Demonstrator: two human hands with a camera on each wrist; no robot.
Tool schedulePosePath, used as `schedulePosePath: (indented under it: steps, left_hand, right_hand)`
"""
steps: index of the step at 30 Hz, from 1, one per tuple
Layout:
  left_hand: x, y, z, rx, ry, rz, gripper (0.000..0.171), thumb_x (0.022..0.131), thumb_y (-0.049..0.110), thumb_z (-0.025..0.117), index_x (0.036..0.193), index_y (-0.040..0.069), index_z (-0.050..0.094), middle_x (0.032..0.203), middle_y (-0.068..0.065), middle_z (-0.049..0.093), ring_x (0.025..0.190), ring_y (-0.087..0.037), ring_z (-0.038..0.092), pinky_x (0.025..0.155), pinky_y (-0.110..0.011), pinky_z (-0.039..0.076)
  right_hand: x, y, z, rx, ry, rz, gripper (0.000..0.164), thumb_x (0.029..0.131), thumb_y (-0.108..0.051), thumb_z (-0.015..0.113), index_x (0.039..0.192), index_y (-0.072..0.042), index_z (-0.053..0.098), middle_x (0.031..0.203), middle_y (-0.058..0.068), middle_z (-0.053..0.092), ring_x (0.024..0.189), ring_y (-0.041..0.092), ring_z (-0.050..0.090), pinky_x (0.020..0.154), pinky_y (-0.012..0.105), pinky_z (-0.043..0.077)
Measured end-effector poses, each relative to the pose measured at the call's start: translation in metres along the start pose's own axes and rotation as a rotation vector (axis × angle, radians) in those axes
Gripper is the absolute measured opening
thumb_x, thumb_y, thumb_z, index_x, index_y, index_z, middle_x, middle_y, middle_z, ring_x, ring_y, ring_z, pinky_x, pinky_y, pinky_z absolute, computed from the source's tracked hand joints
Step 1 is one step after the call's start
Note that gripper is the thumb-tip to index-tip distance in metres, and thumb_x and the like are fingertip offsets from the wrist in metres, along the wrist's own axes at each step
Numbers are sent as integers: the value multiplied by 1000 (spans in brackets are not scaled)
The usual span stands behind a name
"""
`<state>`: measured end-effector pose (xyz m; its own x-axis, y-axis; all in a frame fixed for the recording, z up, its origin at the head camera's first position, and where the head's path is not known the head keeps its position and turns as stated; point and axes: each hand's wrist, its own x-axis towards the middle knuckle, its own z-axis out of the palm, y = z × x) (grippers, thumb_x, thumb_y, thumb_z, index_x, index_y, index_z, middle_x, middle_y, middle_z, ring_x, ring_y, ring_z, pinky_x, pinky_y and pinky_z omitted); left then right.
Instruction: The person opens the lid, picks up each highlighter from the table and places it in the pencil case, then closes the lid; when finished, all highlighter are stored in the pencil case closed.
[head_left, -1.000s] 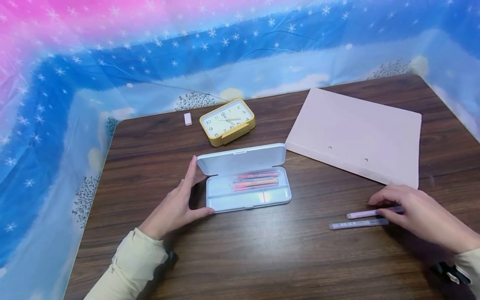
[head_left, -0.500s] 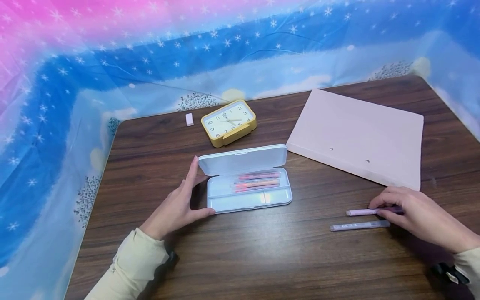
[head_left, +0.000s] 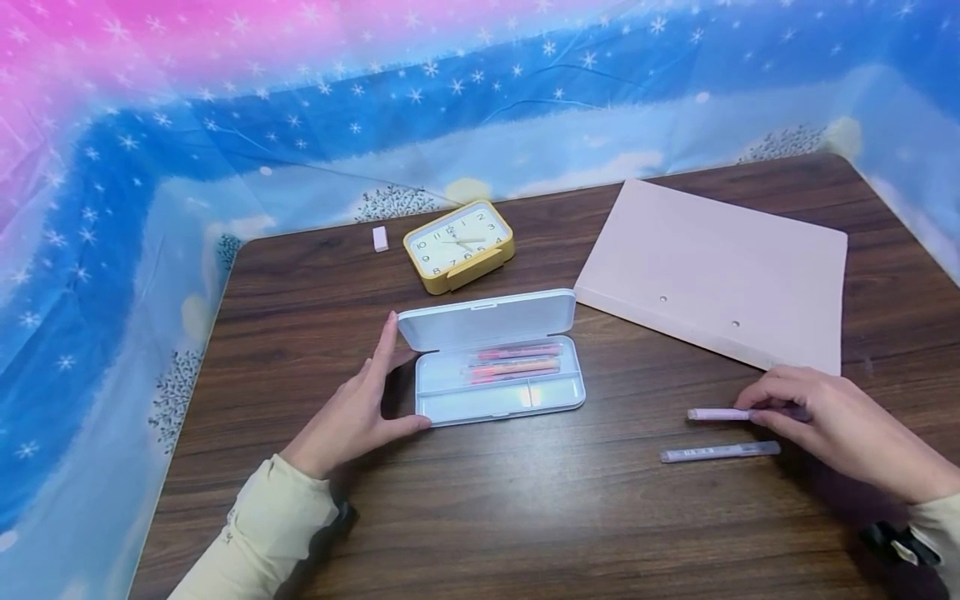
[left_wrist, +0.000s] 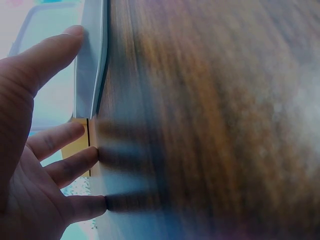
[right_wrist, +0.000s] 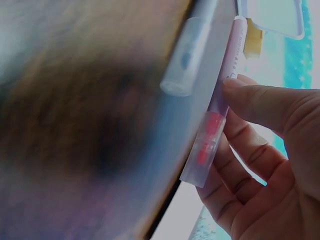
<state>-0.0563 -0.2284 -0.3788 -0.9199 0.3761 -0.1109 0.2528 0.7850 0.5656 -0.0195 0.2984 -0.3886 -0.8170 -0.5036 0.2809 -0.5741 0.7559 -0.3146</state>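
Note:
A white pencil case [head_left: 465, 408] lies with its lid raised, several pink and orange pens [head_left: 517, 365] in its rear compartment. At its left end is my left hand [head_left: 358, 404], thumb at the front corner and straight index fingertip by the lid's edge. The left wrist view shows the thumb [left_wrist: 55, 52] against the case's side, the other fingers spread. My right hand [head_left: 817, 412] pinches a lilac pen [head_left: 717, 414] between thumb and fingers; its clear cap [right_wrist: 202, 155] shows a red tip inside. A second, greyish-lilac pen [head_left: 720, 452] lies on the table just nearer to me.
A yellow alarm clock [head_left: 459, 246] stands behind the case, with a small white eraser [head_left: 380, 239] to its left. The pale pink folder [head_left: 720, 267] lies at the back right, its near corner beside my right hand. Patterned cloth [head_left: 450, 100] hangs behind the wooden table [head_left: 525, 517].
My right hand has taken hold of the farther lilac pen and raised it slightly, away from the second pen. The left hand and pencil case have stayed in place.

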Motion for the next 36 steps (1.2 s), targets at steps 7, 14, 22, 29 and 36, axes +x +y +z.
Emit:
schedulePosePath:
  steps: [7, 14, 22, 29, 36]
  left_hand:
    - [-1, -1, 1, 16, 10, 8, 126, 79, 50, 79, 153, 37, -22, 167, 0, 2, 148, -29, 29, 112, -53, 36]
    - [-1, -1, 0, 12, 8, 7, 126, 79, 49, 79, 153, 38, -22, 167, 0, 3, 148, -28, 27, 113, -54, 35]
    - [-1, -1, 0, 11, 4, 0, 126, 79, 50, 79, 152, 38, -23, 163, -5, 23, 149, -28, 26, 114, -55, 33]
    - [0, -1, 1, 12, 7, 3, 126, 79, 49, 79, 152, 39, -23, 166, -4, 12, 149, -28, 25, 114, -55, 34]
    - [0, -1, 1, 19, 9, 3, 126, 79, 49, 79, 153, 38, -23, 166, -4, 8, 149, -30, 26, 113, -55, 34]
  right_hand:
    - [26, -22, -3, 28, 31, -28, 44, 70, 1, 84, 93, -34, 69, 87, -24, 57, 75, -4, 46, 66, 13, 36]
    - [59, -45, -3, 83, -23, -66, 36, 79, -4, 80, 97, -33, 69, 90, -24, 58, 76, -6, 48, 66, 16, 41]
    - [96, -74, 8, 147, -101, -104, 21, 85, -8, 76, 95, -26, 72, 91, -18, 63, 78, -3, 53, 67, 23, 48]
    - [126, -101, 21, 221, -212, -80, 18, 89, -10, 72, 96, -26, 73, 91, -15, 63, 78, 1, 55, 71, 24, 49]
    - [152, -125, 40, 269, -282, -121, 16, 90, -9, 70, 101, -20, 74, 98, -7, 69, 76, 4, 56, 70, 25, 49]
